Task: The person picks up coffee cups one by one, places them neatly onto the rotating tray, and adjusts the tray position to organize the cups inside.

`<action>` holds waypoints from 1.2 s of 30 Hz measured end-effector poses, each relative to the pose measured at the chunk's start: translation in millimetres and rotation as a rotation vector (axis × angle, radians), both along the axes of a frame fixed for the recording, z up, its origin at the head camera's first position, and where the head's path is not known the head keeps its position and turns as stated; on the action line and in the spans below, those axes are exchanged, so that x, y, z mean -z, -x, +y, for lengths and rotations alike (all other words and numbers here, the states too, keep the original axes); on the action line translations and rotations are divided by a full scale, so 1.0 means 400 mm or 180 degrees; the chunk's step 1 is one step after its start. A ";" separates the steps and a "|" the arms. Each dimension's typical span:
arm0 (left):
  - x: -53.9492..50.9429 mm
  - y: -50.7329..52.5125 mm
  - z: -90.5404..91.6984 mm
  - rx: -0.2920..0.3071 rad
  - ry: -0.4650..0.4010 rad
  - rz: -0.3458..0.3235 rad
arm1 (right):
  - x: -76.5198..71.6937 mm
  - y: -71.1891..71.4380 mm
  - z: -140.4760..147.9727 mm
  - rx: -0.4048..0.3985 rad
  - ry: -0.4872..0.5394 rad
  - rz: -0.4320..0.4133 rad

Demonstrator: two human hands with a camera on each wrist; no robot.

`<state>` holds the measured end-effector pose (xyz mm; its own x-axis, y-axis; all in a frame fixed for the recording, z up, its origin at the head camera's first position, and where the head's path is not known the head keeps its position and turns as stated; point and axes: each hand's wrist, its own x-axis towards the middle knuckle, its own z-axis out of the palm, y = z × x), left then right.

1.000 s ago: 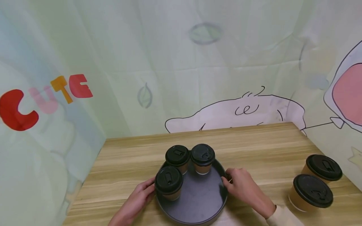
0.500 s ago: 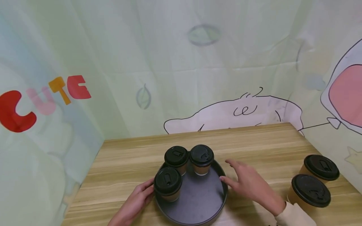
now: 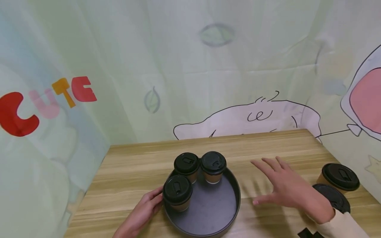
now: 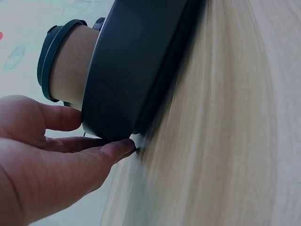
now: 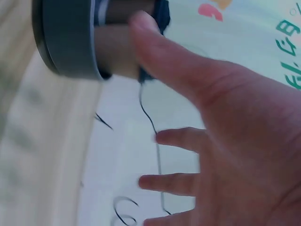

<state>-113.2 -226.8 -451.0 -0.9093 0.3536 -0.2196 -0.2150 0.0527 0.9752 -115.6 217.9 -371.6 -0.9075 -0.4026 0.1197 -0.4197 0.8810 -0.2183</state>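
A round dark tray stands on the wooden table, bearing three brown paper cups with black lids: a front-left cup, a back-left cup and a back-right cup. At the tray's left side, my left hand holds its edge; the left wrist view puts the thumb by the upper rim and fingertips low on the wall. My right hand is in the air right of the tray, fingers spread, touching nothing. In the right wrist view, its thumb overlaps the cups beyond.
Two more lidded cups stand at the table's right: a rear cup and a nearer cup, partly hidden by my right forearm. A printed curtain hangs behind the table. A black object shows at the bottom edge.
My right hand has let go of the tray's right edge and moved right, its fingers spreading. The left hand, tray and cups have stayed in place.
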 end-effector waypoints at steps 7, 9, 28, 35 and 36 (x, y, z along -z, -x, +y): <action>-0.002 0.003 0.003 0.0012 -0.0013 0.0000 | -0.018 -0.019 0.084 0.0115 -0.0279 -0.0377; -0.004 0.003 0.003 0.0023 -0.0023 -0.0002 | -0.017 -0.024 0.104 0.0125 -0.0302 -0.0400; -0.006 0.002 -0.001 0.0018 -0.0047 0.0003 | 0.001 -0.071 0.240 0.0541 -0.0434 -0.0895; -0.004 0.003 -0.001 -0.0006 -0.0017 -0.0045 | 0.045 -0.064 0.281 0.0614 -0.0437 -0.1127; -0.003 0.003 -0.002 -0.0009 -0.0014 -0.0056 | 0.051 -0.063 0.286 0.0621 -0.0418 -0.1147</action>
<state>-114.3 -227.5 -449.8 -0.9063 0.3519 -0.2339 -0.2322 0.0478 0.9715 -90.3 332.4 -392.0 -0.9425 -0.2100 -0.2598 -0.1599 0.9664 -0.2012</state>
